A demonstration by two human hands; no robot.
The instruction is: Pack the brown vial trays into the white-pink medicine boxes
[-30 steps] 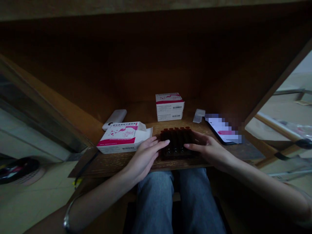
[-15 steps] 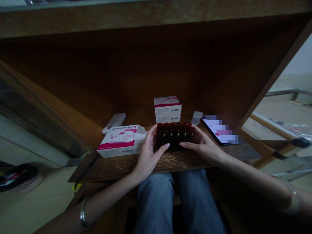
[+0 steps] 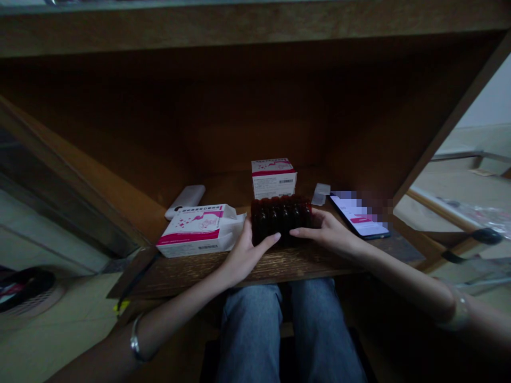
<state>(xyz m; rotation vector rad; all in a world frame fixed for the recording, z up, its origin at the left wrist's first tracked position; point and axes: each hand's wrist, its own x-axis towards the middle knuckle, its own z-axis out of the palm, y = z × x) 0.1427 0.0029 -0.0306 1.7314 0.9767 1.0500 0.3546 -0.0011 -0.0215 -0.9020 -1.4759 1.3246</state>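
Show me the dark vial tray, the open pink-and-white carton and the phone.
Dark vial tray (image 3: 281,217), head view, on the vials.
Open pink-and-white carton (image 3: 187,238), head view, on its pink band.
Phone (image 3: 356,214), head view, on its screen.

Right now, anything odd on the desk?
Yes, the pink-and-white carton near the left hand. Its right end flap stands open and looks crumpled, unlike the squared, closed carton behind it. The dark tray of vials between that hand and the right hand looks undamaged, as far as the dim light shows.

Dim rm, wooden desk hutch (image 3: 279,106) w/ beige tile floor (image 3: 51,335) below.
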